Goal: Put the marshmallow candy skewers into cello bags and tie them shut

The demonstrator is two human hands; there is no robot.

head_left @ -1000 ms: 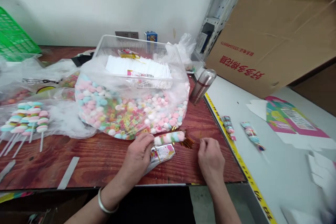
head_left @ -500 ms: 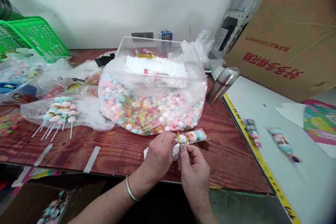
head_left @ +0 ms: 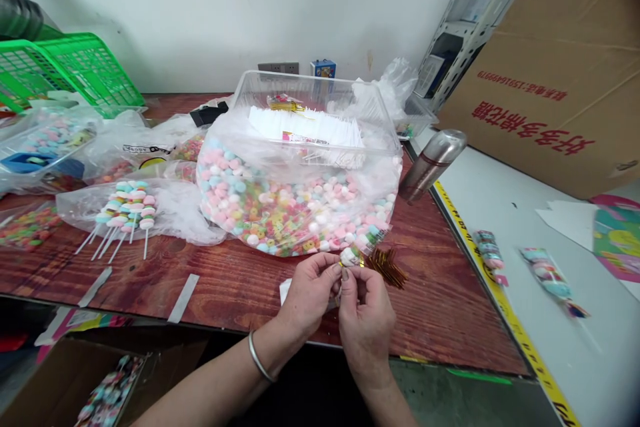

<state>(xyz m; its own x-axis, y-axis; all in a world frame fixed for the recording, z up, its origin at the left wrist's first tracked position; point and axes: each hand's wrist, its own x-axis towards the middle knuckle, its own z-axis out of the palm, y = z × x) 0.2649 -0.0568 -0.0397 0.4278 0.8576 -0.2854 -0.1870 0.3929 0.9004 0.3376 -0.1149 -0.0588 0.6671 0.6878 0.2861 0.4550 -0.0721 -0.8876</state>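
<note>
A marshmallow skewer [head_left: 351, 256] in a clear wrapper points away from me over the table's front part. My left hand [head_left: 311, 288], with a bangle on its wrist, is closed on the gathered lower end of the wrapper. A gold twist tie [head_left: 361, 261] shows at that neck. Thumb and fingers of my right hand [head_left: 367, 310] pinch at the same spot, on the tie as far as I can see; the fingers partly hide it. Beside the wrapped skewer lies a pile of gold twist ties [head_left: 389, 269]. Unwrapped marshmallow skewers [head_left: 127, 207] rest on plastic at the left.
Behind my hands sits a big bag of marshmallows [head_left: 300, 213], with a clear bin [head_left: 320, 80] of white sticks. A steel flask [head_left: 433, 167] stands right of it. Two wrapped skewers [head_left: 547, 273] lie on the white surface. A carton [head_left: 55, 380] of candy is below left.
The wrapped skewer has swung from pointing right to pointing more away from me. Both hands have come closer together at its neck. The whole view has shifted slightly.
</note>
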